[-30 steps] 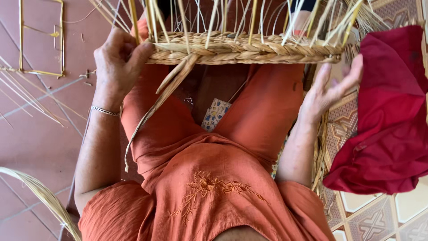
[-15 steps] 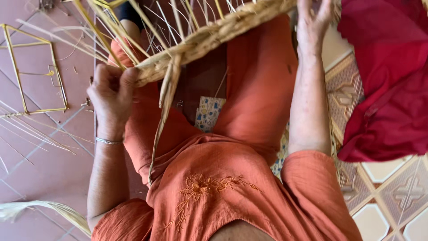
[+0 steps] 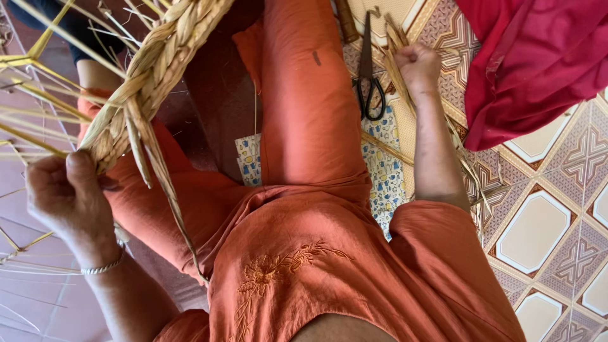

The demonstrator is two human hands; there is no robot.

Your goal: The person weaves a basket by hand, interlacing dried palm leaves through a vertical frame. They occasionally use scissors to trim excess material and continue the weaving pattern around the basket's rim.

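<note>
A thick braided rim of pale straw, plaited in wide golden strands with thin stakes fanning out toward 9 o'clock, runs diagonally from 12 o'clock down to the left hand at 8 o'clock, which is clenched around its lower end, thumb pressed on the braid. Loose flat strands trail from the grip across the orange trousers toward 6 o'clock. At 1 o'clock the right hand is closed in a fist on a bundle of dry straw lying on the patterned tiled floor. Just beside that fist, toward 12 o'clock, dark scissors rest on the floor, blades pointing up and handles toward the knee. A blue-printed cloth shows under the leg at centre. A red fabric heap fills the 2 o'clock corner. A thin silver bracelet circles the left wrist.
</note>
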